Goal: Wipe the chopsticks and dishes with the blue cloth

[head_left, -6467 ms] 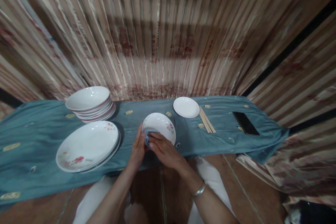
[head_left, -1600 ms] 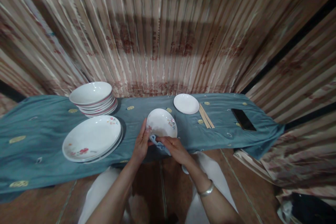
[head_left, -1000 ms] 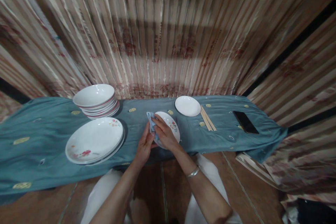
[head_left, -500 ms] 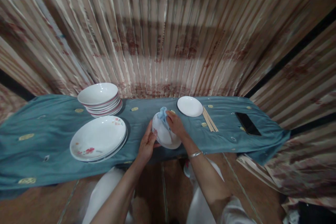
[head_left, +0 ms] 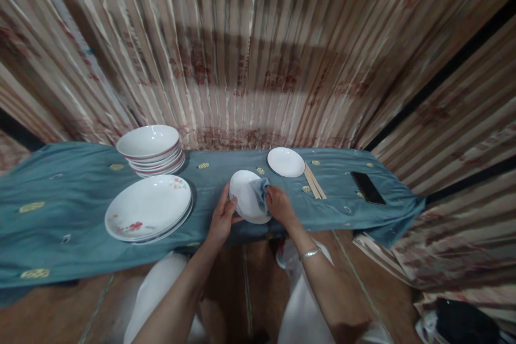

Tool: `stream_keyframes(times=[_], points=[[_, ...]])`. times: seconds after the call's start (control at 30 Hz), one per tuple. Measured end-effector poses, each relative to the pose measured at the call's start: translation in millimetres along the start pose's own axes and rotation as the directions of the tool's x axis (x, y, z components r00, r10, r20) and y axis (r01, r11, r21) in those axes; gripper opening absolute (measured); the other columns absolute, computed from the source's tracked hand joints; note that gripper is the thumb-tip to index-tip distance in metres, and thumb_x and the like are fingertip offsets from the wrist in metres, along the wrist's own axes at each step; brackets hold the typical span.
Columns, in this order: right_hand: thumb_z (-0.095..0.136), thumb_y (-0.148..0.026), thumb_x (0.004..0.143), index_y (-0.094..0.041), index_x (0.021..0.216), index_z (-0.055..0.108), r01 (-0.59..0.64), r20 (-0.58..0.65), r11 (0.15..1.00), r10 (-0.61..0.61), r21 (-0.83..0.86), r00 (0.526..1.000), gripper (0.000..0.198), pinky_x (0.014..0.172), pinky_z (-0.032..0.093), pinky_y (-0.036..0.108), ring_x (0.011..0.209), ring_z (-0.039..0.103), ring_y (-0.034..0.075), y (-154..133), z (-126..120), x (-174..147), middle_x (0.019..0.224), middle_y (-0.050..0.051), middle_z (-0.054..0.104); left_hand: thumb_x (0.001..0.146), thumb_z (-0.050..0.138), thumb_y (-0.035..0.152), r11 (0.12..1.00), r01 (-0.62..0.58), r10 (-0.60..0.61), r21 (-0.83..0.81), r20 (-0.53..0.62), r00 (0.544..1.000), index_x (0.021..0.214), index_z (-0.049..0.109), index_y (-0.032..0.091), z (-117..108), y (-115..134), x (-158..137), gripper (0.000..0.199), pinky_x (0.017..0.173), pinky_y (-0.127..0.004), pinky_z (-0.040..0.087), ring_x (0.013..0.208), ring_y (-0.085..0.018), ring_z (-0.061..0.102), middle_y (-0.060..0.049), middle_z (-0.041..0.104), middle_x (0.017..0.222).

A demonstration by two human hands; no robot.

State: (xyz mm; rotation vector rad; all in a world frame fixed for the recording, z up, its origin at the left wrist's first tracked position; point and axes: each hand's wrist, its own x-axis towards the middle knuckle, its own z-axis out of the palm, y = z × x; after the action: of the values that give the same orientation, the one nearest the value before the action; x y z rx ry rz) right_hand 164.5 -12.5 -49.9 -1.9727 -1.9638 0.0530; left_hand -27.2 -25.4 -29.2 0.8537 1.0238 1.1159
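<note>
A small white plate (head_left: pixel 244 193) is held tilted above the front half of the table, close to my body. My left hand (head_left: pixel 222 217) grips its left rim, thumb on the upper face and fingers underneath. On the plate's right side my right hand (head_left: pixel 279 204) clutches a blue cloth (head_left: pixel 261 193), which is pressed against the plate's face and covers part of it. Behind and to the right lies another small white plate (head_left: pixel 286 162), with wooden chopsticks (head_left: pixel 315 181) beside it.
Large floral plates (head_left: pixel 149 209) are stacked at the left, and behind them stands a pile of bowls (head_left: pixel 148 142). A black phone (head_left: pixel 368 188) lies at the right. The teal tablecloth (head_left: pixel 217 160) reaches back to a pleated curtain (head_left: pixel 226 54).
My right hand has shifted the cloth from the plate's upper part to its right side. The view has moved slightly, and the plate's face shows more openly.
</note>
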Motion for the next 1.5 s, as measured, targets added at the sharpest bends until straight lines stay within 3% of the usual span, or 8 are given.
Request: stream_keyframes(times=[0.33, 0.47, 0.7, 0.8, 0.9, 1.1, 1.3, 1.5], points=[[0.041, -0.009, 0.087, -0.012, 0.104, 0.067, -0.064, 0.044, 0.998, 0.064, 0.005, 0.997, 0.031, 0.094, 0.047, 0.034, 0.105, 0.061, 0.023, -12.6, -21.6, -46.7, 0.113, 0.014, 0.068, 0.075, 0.07, 0.045, 0.999, -0.003, 0.003, -0.043, 0.02, 1.0, 0.145, 0.038, 0.031, 0.0, -2.6, -2.4, 0.079, 0.07, -0.037, 0.061, 0.11, -0.028, 0.061, -0.008, 0.055, 0.134], [0.041, -0.011, 0.087, -0.01, 0.106, 0.067, -0.004, -0.043, 0.994, 0.008, 0.11, 0.999, 0.032, 0.102, 0.043, 0.039, 0.115, 0.057, 0.026, -19.3, -14.8, -63.9, 0.123, 0.017, 0.063, 0.076, 0.07, 0.044, 0.999, -0.002, 0.003, -0.04, 0.029, 1.0, 0.146, 0.036, 0.032, 0.5, -2.4, -3.8, 0.078, 0.071, -0.035, 0.06, 0.11, -0.027, 0.061, -0.008, 0.057, 0.131], [0.034, -0.019, 0.095, -0.014, 0.115, 0.062, 0.137, -0.152, 0.913, -0.084, 0.384, 0.985, 0.035, 0.099, 0.048, 0.04, 0.109, 0.062, 0.023, -41.4, -6.2, -77.6, 0.114, 0.014, 0.067, 0.075, 0.071, 0.044, 0.998, -0.009, 0.01, -0.065, 0.016, 1.0, 0.145, 0.039, 0.031, 1.7, -5.7, -3.6, 0.078, 0.066, -0.03, 0.059, 0.093, -0.021, 0.067, -0.008, 0.061, 0.127], [0.032, -0.021, 0.096, -0.013, 0.119, 0.06, 0.145, -0.166, 0.89, -0.079, 0.433, 0.983, 0.037, 0.098, 0.048, 0.04, 0.109, 0.062, 0.023, -54.6, -6.9, -74.9, 0.114, 0.015, 0.067, 0.077, 0.067, 0.049, 0.997, -0.022, 0.023, -0.078, 0.022, 0.999, 0.145, 0.039, 0.029, 0.4, -9.7, -1.3, 0.076, 0.069, -0.032, 0.059, 0.096, -0.023, 0.068, -0.009, 0.063, 0.125], [0.031, -0.021, 0.096, -0.012, 0.117, 0.06, 0.133, -0.156, 0.9, -0.074, 0.415, 0.985, 0.037, 0.095, 0.048, 0.042, 0.105, 0.062, 0.025, -68.2, -9.7, -66.8, 0.111, 0.016, 0.067, 0.081, 0.061, 0.053, 0.992, -0.111, 0.111, -0.053, 0.005, 0.994, 0.141, 0.046, 0.025, -2.4, -14.8, 3.2, 0.068, 0.085, -0.036, 0.055, 0.112, -0.025, 0.062, -0.009, 0.064, 0.126], [0.031, -0.02, 0.097, -0.012, 0.115, 0.059, 0.09, -0.121, 0.926, -0.048, 0.368, 0.992, 0.034, 0.09, 0.047, 0.04, 0.098, 0.061, 0.025, -94.7, -19.4, -36.8, 0.105, 0.014, 0.067, 0.09, 0.047, 0.05, 0.957, -0.287, 0.286, 0.048, 0.015, 0.958, 0.135, 0.054, 0.023, -3.9, -16.8, 6.6, 0.053, 0.115, -0.035, 0.027, 0.138, -0.021, 0.038, -0.004, 0.049, 0.145], [0.032, -0.021, 0.098, -0.015, 0.107, 0.058, 0.047, -0.112, 0.941, -0.009, 0.336, 0.994, 0.028, 0.084, 0.047, 0.037, 0.091, 0.062, 0.023, -112.8, -25.0, -3.1, 0.1, 0.012, 0.067, 0.088, 0.047, 0.055, 0.995, -0.089, 0.091, -0.033, 0.043, 0.995, 0.141, 0.046, 0.029, -0.9, -11.6, -1.1, 0.059, 0.087, -0.04, 0.056, 0.135, -0.029, 0.041, -0.003, 0.04, 0.152], [0.033, -0.022, 0.099, -0.014, 0.105, 0.058, 0.075, -0.114, 0.963, -0.046, 0.259, 0.992, 0.027, 0.081, 0.047, 0.037, 0.088, 0.061, 0.023, -116.0, -24.7, -8.2, 0.097, 0.012, 0.067, 0.087, 0.048, 0.056, 0.994, -0.107, 0.108, -0.03, 0.016, 0.994, 0.14, 0.047, 0.026, -2.9, -19.2, 3.4, 0.061, 0.102, -0.042, 0.047, 0.136, -0.028, 0.041, -0.005, 0.043, 0.15]])
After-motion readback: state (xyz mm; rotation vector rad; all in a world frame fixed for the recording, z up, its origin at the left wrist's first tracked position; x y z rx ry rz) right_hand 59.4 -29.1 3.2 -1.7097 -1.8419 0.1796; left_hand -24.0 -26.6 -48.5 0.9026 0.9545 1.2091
